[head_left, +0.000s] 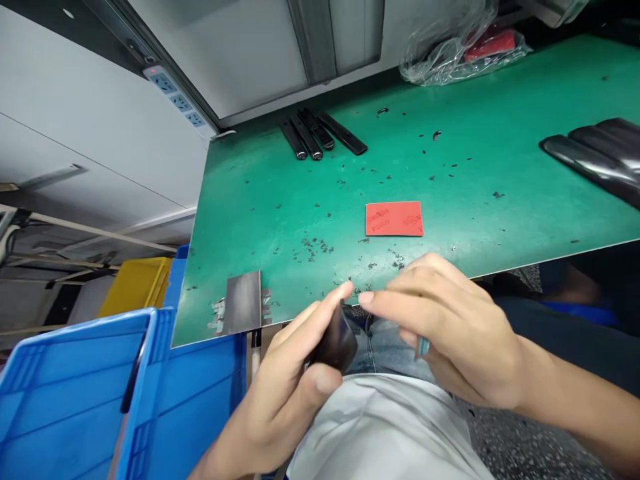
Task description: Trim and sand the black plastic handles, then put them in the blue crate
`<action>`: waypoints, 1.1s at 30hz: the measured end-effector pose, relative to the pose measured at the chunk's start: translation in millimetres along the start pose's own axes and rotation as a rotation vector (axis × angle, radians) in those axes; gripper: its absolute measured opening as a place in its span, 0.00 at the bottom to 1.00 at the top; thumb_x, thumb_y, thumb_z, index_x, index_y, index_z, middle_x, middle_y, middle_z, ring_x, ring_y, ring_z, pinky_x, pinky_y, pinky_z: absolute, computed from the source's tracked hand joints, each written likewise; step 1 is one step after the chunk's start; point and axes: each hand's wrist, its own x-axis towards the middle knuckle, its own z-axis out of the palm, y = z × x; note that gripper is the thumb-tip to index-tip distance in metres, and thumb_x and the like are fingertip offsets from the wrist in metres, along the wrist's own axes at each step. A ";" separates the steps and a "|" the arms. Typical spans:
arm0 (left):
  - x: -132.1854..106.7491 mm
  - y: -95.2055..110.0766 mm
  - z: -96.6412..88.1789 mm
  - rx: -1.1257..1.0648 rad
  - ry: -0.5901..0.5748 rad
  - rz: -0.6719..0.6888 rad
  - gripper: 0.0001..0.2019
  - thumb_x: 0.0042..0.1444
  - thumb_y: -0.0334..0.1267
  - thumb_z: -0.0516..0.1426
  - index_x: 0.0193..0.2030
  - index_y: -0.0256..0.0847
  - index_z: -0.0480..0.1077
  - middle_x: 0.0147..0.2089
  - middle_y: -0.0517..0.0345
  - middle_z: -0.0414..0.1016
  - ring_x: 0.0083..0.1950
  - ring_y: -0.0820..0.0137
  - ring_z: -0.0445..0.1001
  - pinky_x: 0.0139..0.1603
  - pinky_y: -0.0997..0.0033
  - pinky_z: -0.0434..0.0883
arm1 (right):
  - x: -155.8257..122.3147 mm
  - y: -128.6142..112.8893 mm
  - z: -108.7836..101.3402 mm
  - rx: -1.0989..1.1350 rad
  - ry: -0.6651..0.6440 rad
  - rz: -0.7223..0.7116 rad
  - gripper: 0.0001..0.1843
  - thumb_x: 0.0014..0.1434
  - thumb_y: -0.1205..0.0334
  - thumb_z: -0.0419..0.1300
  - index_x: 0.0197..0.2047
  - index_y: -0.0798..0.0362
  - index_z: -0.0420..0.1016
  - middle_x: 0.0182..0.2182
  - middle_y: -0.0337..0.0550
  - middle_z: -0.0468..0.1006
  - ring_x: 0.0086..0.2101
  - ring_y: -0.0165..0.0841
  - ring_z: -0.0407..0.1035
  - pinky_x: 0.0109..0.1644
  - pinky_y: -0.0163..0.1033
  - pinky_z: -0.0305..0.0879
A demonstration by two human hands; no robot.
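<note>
The dark piece (339,343) is in the left hand (293,383), just off the near edge of the green table (225,207) and above the person's lap. The left fingers are closed around it, with the thumb lying on the near side. The right hand (450,327) is near, to the right; its index finger is stretched toward the piece, apart from it, and the other fingers are bent. A small teal thing (423,347) shows under them, but I cannot tell if they pinch it. The piece looks smooth and shiny, so I judge it light, stiff and a little slippery, not very fragile. Holding it by its two long sides should be safest. Black scraps (314,247) lie on the table, near the red block (394,219).
</note>
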 end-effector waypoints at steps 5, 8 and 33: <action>0.8 0.9 18.7 -0.298 0.075 -0.133 0.25 0.75 0.48 0.52 0.76 0.58 0.63 0.75 0.63 0.69 0.70 0.63 0.74 0.67 0.70 0.75 | -1.3 2.3 1.9 -0.090 -0.035 0.001 0.31 0.76 0.38 0.45 0.42 0.57 0.75 0.27 0.40 0.71 0.27 0.31 0.63 0.31 0.38 0.59; 3.6 3.3 17.7 -0.294 0.042 -0.137 0.25 0.75 0.46 0.53 0.76 0.58 0.63 0.74 0.62 0.70 0.69 0.62 0.75 0.65 0.68 0.77 | 2.8 5.3 3.1 -0.205 -0.014 -0.082 0.34 0.70 0.30 0.50 0.29 0.52 0.69 0.22 0.35 0.65 0.24 0.31 0.57 0.27 0.40 0.52; 2.0 -4.2 11.6 -0.257 -0.010 -0.134 0.25 0.76 0.40 0.53 0.77 0.55 0.62 0.76 0.62 0.66 0.72 0.64 0.72 0.67 0.69 0.75 | 3.0 6.7 8.0 -0.434 -0.048 -0.148 0.32 0.72 0.35 0.53 0.24 0.49 0.66 0.20 0.35 0.61 0.22 0.31 0.52 0.26 0.41 0.48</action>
